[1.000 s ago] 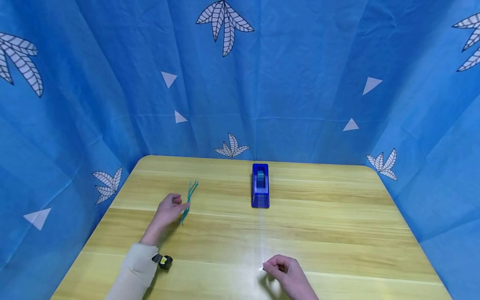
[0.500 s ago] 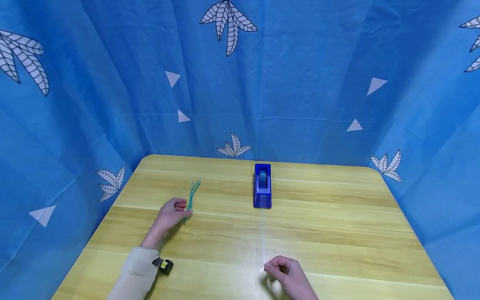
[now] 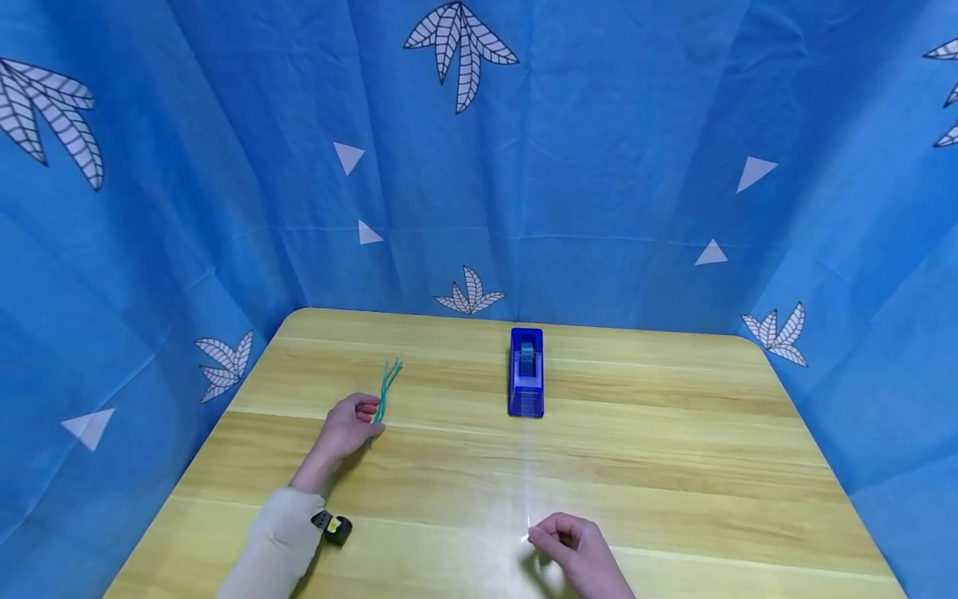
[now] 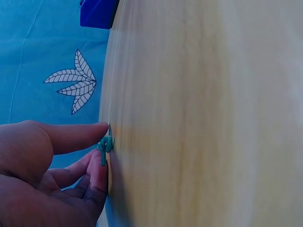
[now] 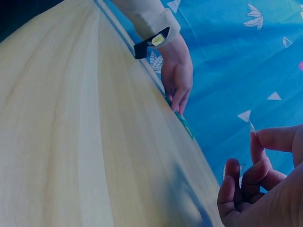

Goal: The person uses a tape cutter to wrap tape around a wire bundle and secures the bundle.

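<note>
A small bundle of thin green strands (image 3: 386,393) lies on the left part of the table. My left hand (image 3: 350,426) holds it low between thumb and fingers; in the left wrist view the strands (image 4: 106,144) show end-on between thumb and fingertips. Towards the back stands a blue tape dispenser (image 3: 526,374) with a roll in it. A strip of clear tape (image 3: 527,474) runs from it towards me. The tape's free end is pinched between thumb and forefinger of my right hand (image 3: 576,549), and its tip (image 5: 252,125) shows in the right wrist view.
The light wooden table (image 3: 674,466) has rounded far corners. A blue curtain (image 3: 599,166) with leaf and triangle prints hangs behind and at both sides. A black strap with a small device (image 3: 333,527) sits on my left wrist.
My left hand has shifted slightly nearer along the green strands, and its thumb and fingers now lie about them. The right hand keeps its pinch on the tape. The head view has turned slightly.
</note>
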Tool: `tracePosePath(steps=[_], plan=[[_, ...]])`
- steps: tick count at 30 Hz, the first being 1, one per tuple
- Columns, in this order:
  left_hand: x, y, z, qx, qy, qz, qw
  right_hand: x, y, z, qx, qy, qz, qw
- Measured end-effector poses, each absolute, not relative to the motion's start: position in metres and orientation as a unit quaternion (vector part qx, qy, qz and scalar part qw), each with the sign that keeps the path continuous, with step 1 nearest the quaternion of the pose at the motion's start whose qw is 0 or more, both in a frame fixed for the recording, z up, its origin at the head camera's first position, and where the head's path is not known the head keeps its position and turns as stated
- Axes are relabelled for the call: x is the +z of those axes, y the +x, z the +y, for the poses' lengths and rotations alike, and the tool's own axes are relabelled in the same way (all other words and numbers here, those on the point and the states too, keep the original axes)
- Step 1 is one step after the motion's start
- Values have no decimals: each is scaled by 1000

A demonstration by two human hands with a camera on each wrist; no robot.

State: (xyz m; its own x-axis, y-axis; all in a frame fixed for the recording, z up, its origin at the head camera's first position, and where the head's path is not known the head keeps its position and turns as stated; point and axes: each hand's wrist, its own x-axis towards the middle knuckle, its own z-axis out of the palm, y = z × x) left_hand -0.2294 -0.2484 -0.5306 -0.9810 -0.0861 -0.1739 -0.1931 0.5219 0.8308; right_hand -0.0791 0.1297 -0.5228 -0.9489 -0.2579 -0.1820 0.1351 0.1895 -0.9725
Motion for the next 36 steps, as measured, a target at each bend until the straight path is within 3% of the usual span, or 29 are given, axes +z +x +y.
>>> tracePosePath(steps=[13,29,36], plan=[[-529,-230,-248,477,-74,875,46,-523,-79,129,-642,-42,748,161],[-529,-233,-252,446,13,894,52,-524,-80,130,-638,-37,752,164],[-527,-224,-266,408,11,912,35,-524,-79,130,-641,-40,749,163]])
